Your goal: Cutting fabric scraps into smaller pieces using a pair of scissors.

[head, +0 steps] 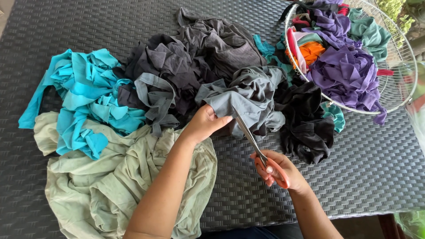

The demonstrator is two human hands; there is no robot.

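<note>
My left hand [204, 124] pinches the near edge of a grey piece of cloth [248, 95] in the middle of the dark woven table [363, 163]. My right hand [276, 170] grips scissors with orange handles [254, 142]. Their blades point up and left, with the tips at the grey cloth's edge beside my left fingers. Whether the blades are apart is hard to tell.
Heaps of fabric scraps cover the table: turquoise [84, 97] at left, pale green [110, 181] under my left forearm, dark grey [195, 53] behind, black [305, 119] at right. A round wire basket [400, 66] at the back right holds purple, orange and green scraps.
</note>
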